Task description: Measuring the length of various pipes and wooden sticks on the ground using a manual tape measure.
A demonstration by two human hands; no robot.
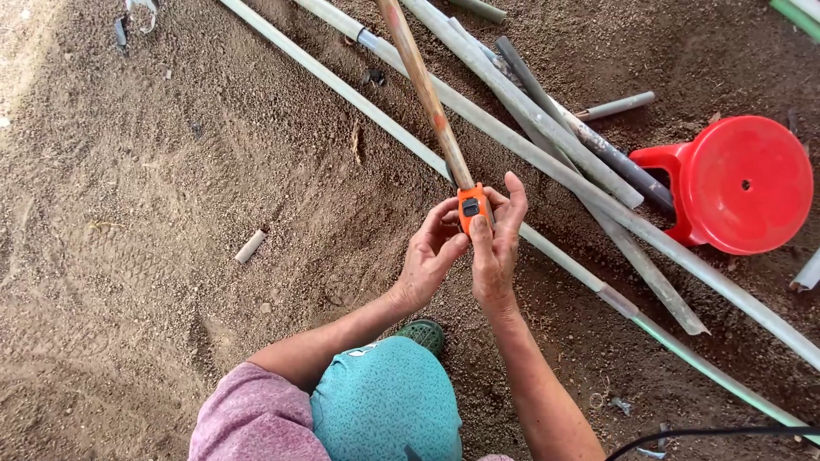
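A small orange device (471,207) with a dark square face sits at the near end of a long brown pole (424,90) that runs up and away to the top of the view. My left hand (430,256) grips the device from the left and below, thumb against its side. My right hand (497,239) holds it from the right, fingers spread along its edge and thumb near its lower end. Both forearms rise from the bottom of the view.
Several long grey pipes (530,111) lie crossed on the brown dirt ground behind my hands. A red plastic stool (741,183) stands at the right. A short pipe offcut (250,246) lies at the left. A black cable (709,434) runs along the bottom right.
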